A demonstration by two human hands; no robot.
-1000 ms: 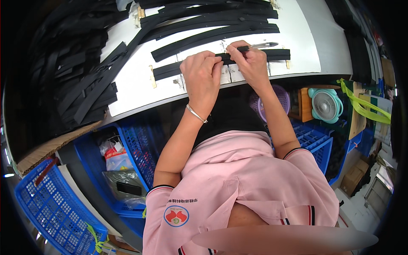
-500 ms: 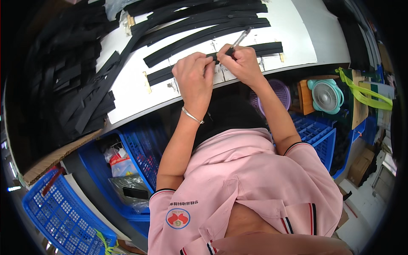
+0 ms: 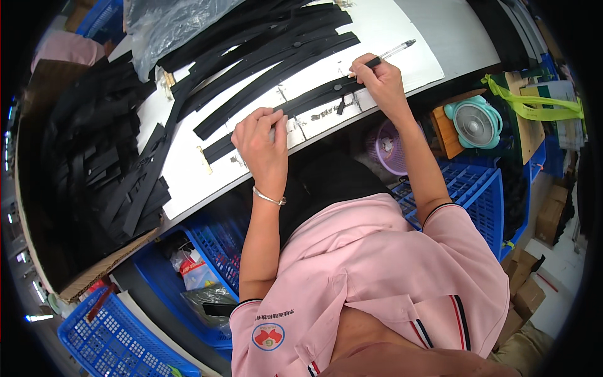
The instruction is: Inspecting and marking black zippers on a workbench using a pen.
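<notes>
A long black fabric strip (image 3: 314,96) lies slantwise along the near part of a white marked board (image 3: 182,188). My left hand (image 3: 262,141) is closed over the strip left of its middle, bent fingers pressing it down. My right hand (image 3: 383,85) is at the strip's right end, pinching a clear-barrelled pen (image 3: 397,49) with a black grip. The pen's upper end points away to the right; its writing tip is hidden by the fingers. Between the hands, a small black piece (image 3: 340,108) lies below the strip, beside dark marks on the board.
More black strips (image 3: 276,60) lie behind, with a clear plastic bag (image 3: 169,31) over them. A cardboard box (image 3: 47,251) at left holds a heap of black strips. Below the table edge are blue crates (image 3: 465,201), a purple basket (image 3: 391,151) and a turquoise fan (image 3: 475,122).
My hands have moved apart: the right has gone to the strip's right end with the pen, the left slightly leftward. More strip shows between them. The whole view has turned a little.
</notes>
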